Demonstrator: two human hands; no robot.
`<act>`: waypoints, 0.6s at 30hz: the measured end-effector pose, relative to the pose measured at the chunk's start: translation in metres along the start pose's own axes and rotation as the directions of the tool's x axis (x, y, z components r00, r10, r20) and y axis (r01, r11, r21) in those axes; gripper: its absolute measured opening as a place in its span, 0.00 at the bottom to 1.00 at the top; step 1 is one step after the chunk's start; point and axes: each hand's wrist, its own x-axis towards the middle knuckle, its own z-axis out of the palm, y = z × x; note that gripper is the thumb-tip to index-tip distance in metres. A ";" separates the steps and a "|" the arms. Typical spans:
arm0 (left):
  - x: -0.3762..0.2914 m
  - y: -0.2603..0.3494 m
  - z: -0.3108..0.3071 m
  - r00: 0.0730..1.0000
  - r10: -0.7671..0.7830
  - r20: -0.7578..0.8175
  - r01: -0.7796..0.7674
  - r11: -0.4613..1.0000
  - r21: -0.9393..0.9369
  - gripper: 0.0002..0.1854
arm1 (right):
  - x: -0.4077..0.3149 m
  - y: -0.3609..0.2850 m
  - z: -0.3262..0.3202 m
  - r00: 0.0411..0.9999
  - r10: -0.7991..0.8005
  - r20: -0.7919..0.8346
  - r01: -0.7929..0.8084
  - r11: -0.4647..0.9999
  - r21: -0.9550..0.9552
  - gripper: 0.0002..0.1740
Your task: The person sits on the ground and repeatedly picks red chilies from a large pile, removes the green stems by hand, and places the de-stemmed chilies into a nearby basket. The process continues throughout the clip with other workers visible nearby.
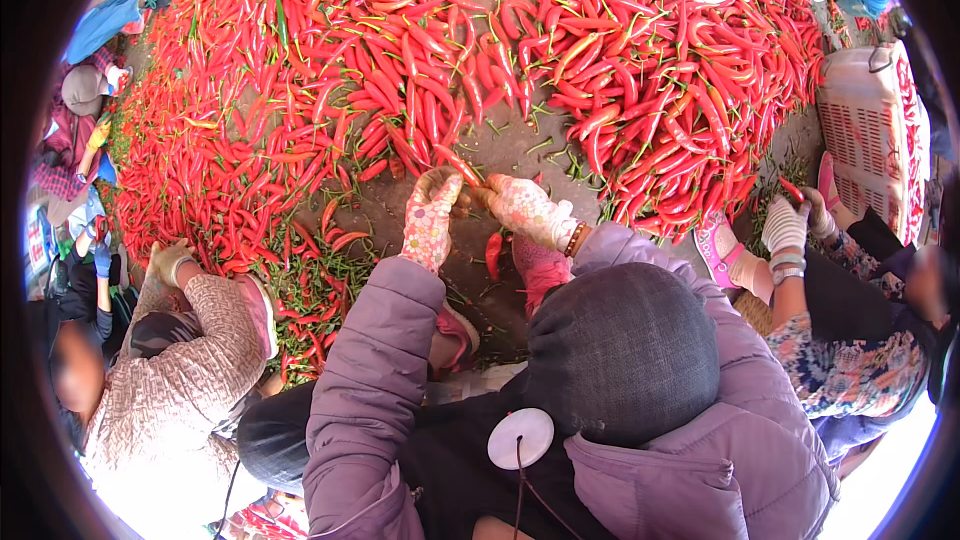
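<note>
Both of my hands wear flower-patterned gloves with stained fingertips and meet in front of my knees. Between them is a red chili pepper (459,165), its lower end at my fingertips. My left hand (435,214) is bent round the near end of this pepper, fingers curled. My right hand (525,208) pinches at the same end from the right; what exactly its fingertips grip is hidden. Just beyond lies a spread heap of red chili peppers (405,82), and to the right is a second heap of red chili peppers (675,112). A single chili pepper (493,255) rests on the ground beside my pink shoe.
Green stems and peppers (315,307) lie by my left foot. Close on the left a person in patterned sleeves (217,315) crouches; another person in striped gloves (786,225) sits at the right, near a pale plastic crate (862,127). More people work along the far left.
</note>
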 end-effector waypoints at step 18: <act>0.017 -0.018 -0.050 0.968 -0.189 -0.167 0.181 0.982 -0.062 0.17 | 0.007 -0.015 -0.009 0.878 -0.339 0.340 0.202 0.903 0.379 0.14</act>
